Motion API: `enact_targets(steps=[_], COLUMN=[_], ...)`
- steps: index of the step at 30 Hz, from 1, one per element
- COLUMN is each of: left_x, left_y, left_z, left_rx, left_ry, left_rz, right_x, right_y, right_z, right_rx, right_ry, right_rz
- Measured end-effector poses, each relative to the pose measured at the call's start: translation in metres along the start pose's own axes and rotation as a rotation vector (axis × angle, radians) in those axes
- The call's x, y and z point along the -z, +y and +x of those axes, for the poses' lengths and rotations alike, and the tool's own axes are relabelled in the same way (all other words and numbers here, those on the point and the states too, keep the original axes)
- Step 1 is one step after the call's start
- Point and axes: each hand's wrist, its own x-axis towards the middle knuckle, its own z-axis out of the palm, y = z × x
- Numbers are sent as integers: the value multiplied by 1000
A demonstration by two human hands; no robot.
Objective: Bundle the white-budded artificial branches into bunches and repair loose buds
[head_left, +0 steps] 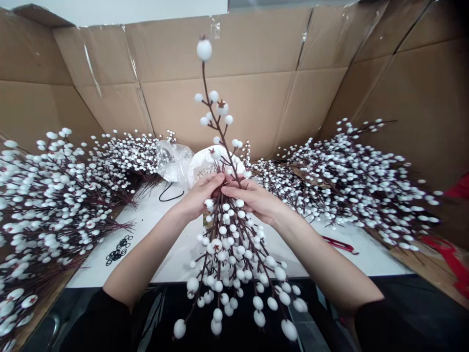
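A bunch of white berry stems (229,249) hangs berries-down in front of me, its dark stem ends pointing away. My left hand (203,195) is closed around the gathered stems from the left. From the other side, my right hand (256,198) pinches the same place, fingertips meeting the left ones. One single berry stem (220,124) points the opposite way, rising above my hands with its tip up. Whether a band goes round the stems is hidden by my fingers. Behind the hands stands a white round container (198,164), partly covered.
Heaps of berry stems lie at left (73,195) and right (351,181). Small black rubber bands (119,250) and a black cord (170,193) rest on the white table (146,244). A clear plastic bag (174,161), a red cutter (340,244) and cardboard walls (227,54) surround the work area.
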Motion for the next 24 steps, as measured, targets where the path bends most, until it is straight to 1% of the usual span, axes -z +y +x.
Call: enact_targets(steps=[3, 5, 7, 9, 10, 12, 15, 17, 19, 24], left_x=[5, 8, 9, 10, 11, 13, 15, 14, 11, -2], left_y=[0, -1, -4, -9, -11, -15, -18, -16, -10, 7], left_z=[4, 5, 6, 5, 4, 2, -3, -6, -10, -17], left_rx=[45, 45, 54, 77, 87, 97, 88, 83, 85, 108], left_ry=[-46, -51, -36, -11, 0, 25, 79, 96, 72, -33], left_rz=[23, -3, -42, -85, -103, -128, -139, -142, -143, -119], right_x=[4, 6, 6, 6, 6, 7, 11, 14, 16, 19], right_y=[5, 10, 17, 25, 30, 37, 45, 45, 42, 27], right_z=[4, 8, 12, 17, 19, 22, 23, 20, 15, -2], right_rx=[-42, -91, -130, -123, -100, -45, 5, 43, 119, 320], right_ry=[21, 24, 4, -9, -5, 13, 8, -14, -43, -116], right_rz=[0, 34, 130, 230, 254, 231, 131, 48, -44, -241])
